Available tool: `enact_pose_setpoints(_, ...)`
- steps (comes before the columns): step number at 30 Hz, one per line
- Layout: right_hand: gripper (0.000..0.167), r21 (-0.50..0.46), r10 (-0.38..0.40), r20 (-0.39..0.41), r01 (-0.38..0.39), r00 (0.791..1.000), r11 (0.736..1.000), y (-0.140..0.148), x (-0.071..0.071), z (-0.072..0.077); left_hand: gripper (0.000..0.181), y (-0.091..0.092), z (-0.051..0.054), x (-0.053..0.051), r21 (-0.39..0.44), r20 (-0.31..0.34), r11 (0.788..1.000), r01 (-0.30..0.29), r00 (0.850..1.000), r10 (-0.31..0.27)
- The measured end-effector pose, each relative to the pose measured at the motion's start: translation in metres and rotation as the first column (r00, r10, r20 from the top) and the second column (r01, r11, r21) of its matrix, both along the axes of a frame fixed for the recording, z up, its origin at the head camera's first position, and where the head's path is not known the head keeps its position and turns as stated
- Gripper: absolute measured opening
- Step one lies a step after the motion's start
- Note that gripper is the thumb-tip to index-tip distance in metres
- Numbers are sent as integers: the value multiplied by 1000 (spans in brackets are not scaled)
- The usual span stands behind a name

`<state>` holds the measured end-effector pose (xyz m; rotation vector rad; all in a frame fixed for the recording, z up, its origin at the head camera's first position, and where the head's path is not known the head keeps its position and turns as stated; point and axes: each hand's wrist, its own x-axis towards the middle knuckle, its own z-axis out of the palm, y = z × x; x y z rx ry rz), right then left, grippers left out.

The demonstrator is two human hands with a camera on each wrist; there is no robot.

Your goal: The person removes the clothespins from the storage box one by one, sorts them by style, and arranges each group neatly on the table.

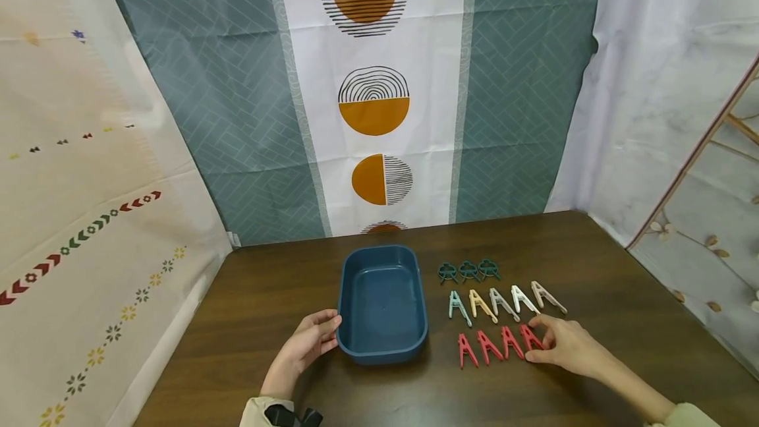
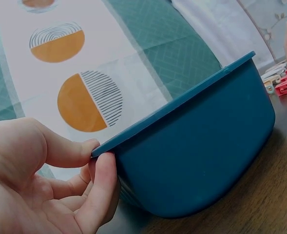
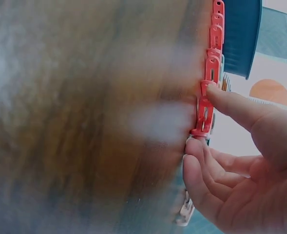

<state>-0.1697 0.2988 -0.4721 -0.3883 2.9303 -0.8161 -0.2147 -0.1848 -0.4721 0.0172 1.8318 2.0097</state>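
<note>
A blue plastic basin [image 1: 384,357] stands on the table in the head view. My left hand [image 1: 308,342] pinches its left rim between thumb and fingers, plainly seen in the left wrist view [image 2: 60,175]. To the right, my right hand [image 1: 569,348] holds the rightmost red clothespin [image 1: 530,337], thumb at one side and fingertips at the other. In the right wrist view that clothespin [image 3: 205,117] lies between thumb and fingers, seemingly on the table. Several other red clothespins [image 1: 487,346] lie in a row to its left.
Behind the red row lies a row of pale clothespins [image 1: 481,305] in light blue, yellow, grey and white. Three dark green clips [image 1: 468,270] lie farther back. Patterned cloths [image 1: 516,84] hang around the brown table [image 1: 267,282].
</note>
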Motion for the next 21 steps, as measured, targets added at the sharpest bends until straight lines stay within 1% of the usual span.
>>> enact_pose_setpoints(4,64,34,-2,-31,3,1000,999,-1,1,3,30,-1,-1,0,-5,13,1000,-9,1000,9)
enact_pose_setpoints(7,61,55,-13,-69,17,997,998,-3,-2,8,31,-1,1,2,-36,7,999,-34,999,34)
enact_pose_setpoints(9,56,59,-19,-97,25,995,998,-5,-5,11,31,0,3,3,-78,-9,995,-58,998,58)
enact_pose_setpoints(12,47,46,-26,-141,32,990,998,-10,-10,13,31,1,6,5,-173,-67,981,-87,995,77)
enact_pose_setpoints(14,44,19,-30,-191,34,981,999,-14,-14,13,32,1,9,5,-242,-113,965,-99,991,73)
enact_pose_setpoints(16,43,-13,-29,-252,27,967,1000,-19,-19,14,32,1,13,4,-298,-159,947,-120,984,75)
enact_pose_setpoints(18,42,-31,-16,-331,6,943,1000,-23,-24,15,32,1,16,2,-339,-207,927,-162,974,95)
enact_pose_setpoints(19,41,-35,-5,-373,-8,928,999,-25,-26,15,31,0,17,1,-363,-239,912,-189,965,105)
enact_pose_setpoints(20,40,-32,10,-414,-26,910,999,-27,-29,16,30,-1,18,0,-398,-282,890,-223,953,112)
enact_pose_setpoints(21,39,-20,24,-449,-37,893,999,-28,-31,17,30,-2,19,0,-443,-334,858,-261,936,112)
